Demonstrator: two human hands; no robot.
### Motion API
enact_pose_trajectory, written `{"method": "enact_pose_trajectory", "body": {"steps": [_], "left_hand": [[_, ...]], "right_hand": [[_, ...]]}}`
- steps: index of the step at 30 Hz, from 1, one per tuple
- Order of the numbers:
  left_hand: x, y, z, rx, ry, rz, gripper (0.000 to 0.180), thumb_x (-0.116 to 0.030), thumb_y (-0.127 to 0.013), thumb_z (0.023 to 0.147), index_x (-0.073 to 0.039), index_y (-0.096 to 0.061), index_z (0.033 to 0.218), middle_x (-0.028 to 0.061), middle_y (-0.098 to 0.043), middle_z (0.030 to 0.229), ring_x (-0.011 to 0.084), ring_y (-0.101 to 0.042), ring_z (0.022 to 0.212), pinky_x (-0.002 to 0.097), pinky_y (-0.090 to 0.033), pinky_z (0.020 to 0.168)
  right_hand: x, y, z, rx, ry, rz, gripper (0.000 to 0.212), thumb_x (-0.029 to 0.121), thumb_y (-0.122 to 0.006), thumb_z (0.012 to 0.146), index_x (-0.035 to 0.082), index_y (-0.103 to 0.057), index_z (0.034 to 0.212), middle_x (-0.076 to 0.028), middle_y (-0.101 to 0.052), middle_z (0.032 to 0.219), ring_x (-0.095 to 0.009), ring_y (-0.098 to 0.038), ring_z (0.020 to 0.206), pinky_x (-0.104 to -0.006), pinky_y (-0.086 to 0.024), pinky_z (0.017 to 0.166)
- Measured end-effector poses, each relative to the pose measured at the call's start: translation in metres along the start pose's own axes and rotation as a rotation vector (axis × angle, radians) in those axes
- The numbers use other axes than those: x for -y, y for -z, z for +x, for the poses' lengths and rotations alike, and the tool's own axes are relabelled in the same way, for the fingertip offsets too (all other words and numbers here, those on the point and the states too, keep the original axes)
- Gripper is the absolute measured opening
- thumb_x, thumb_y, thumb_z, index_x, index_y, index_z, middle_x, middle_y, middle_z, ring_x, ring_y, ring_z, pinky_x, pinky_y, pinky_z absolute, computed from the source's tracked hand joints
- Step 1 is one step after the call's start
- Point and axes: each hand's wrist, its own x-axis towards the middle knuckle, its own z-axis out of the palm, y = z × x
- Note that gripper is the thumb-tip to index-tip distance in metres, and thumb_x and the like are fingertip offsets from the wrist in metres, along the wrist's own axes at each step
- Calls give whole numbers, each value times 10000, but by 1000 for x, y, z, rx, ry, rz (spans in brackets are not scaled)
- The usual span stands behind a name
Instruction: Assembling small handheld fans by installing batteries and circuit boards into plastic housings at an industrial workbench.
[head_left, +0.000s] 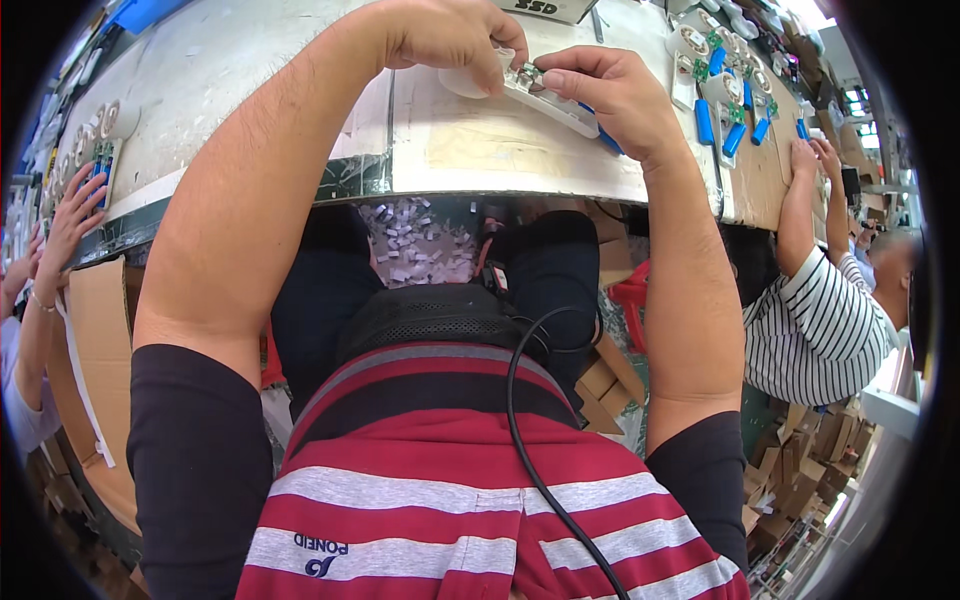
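My left hand point(452, 38) is closed at the far side of the bench, its fingers on the end of a white plastic housing point(556, 108) with a rounded white head point(462, 84). My right hand point(622, 98) has thumb and forefinger pinched at a small metal-and-green part point(530, 74) in the housing's open side. What exactly sits between those fingertips is too small to make out. Under the right palm a blue cylindrical cell point(608, 141) shows beside the housing, partly hidden by the hand.
Several similar white housings with blue cells point(735, 138) and green boards lie to the right. A box point(548, 8) stands at the far edge. Co-workers' hands point(72, 215) work at left, and a striped-sleeved person point(815, 320) at right. White scraps point(420, 245) lie below the bench point(450, 150).
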Motion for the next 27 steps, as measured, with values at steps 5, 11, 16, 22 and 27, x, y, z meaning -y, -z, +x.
{"method": "enact_pose_trajectory", "body": {"steps": [5,11,16,22,27], "left_hand": [[7,-4,4,-12,15,-145,470,-165,-819,731,-40,-741,1177,61,-681,1022,196,-615,993,333,-484,869],[-15,2,-6,-14,22,28,485,-155,-819,736,-23,-728,1194,62,-678,1016,197,-618,969,336,-490,851],[-1,-5,2,-10,34,-97,500,-150,-825,716,-15,-730,1188,63,-687,1021,198,-623,958,343,-494,844],[-4,-7,4,-16,40,-86,493,-113,-811,728,-6,-718,1200,75,-676,1072,212,-617,1030,343,-494,886],[0,-5,4,14,67,-172,513,-105,-815,723,-11,-714,1217,90,-683,1118,210,-618,1046,339,-495,903]], "right_hand": [[-3,-6,-5,-53,62,0,279,196,-805,930,15,-801,1141,-41,-783,959,-96,-667,848,-258,-525,775],[-11,-13,-9,-108,168,-6,249,162,-789,948,11,-797,1145,-46,-795,976,-93,-681,862,-255,-542,806],[-13,-15,-7,-66,172,-8,254,138,-767,988,-10,-764,1194,-30,-777,1010,-78,-678,931,-230,-531,859],[-23,-11,-10,-47,176,-14,259,142,-770,984,2,-768,1202,-33,-783,1020,-79,-688,929,-233,-537,857],[-15,-9,-6,-91,133,-77,281,151,-764,988,23,-768,1238,-40,-787,1061,-94,-697,943,-250,-547,876]]}}
